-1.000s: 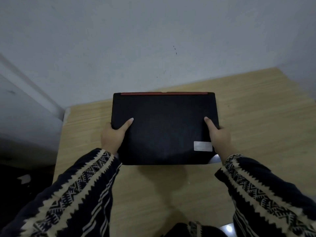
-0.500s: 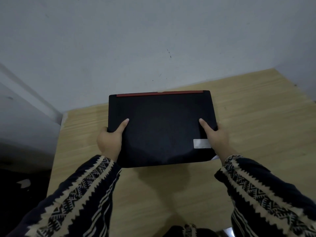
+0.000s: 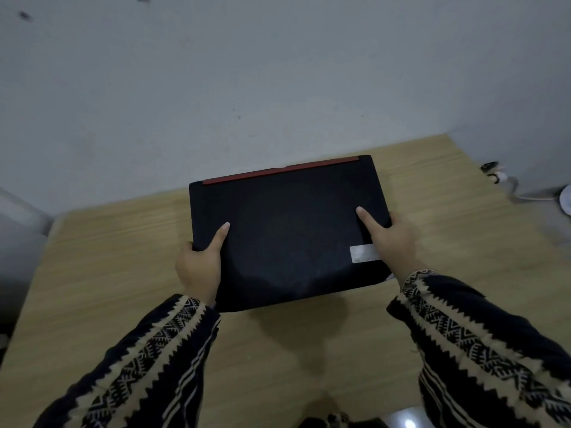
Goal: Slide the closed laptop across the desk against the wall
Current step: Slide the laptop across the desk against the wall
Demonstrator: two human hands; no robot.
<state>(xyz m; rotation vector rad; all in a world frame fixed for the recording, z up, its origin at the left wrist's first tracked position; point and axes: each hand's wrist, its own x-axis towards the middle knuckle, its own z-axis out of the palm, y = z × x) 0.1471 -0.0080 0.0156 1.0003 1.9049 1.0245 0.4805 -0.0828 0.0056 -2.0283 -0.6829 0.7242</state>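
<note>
A closed black laptop (image 3: 287, 230) with a red strip along its far edge and a silver sticker near its right front corner lies on the light wooden desk (image 3: 309, 350). Its far edge sits close to the grey wall (image 3: 278, 88), far right corner nearest. My left hand (image 3: 200, 267) grips the laptop's left side, thumb on the lid. My right hand (image 3: 392, 242) grips the right side, thumb on the lid too. The fingers under both sides are hidden. Patterned dark sleeves cover both forearms.
At the desk's far right a white cable and a small dark plug (image 3: 494, 171) lie beside a white round object (image 3: 565, 199) cut by the frame edge. The desk's left edge (image 3: 34, 273) drops to a dark floor. A shiny item (image 3: 408, 421) is at the bottom.
The view has swung so the laptop looks skewed, its right far corner now nearer the wall. Both hands keep the same grip on its sides. The cable at the right has come into view.
</note>
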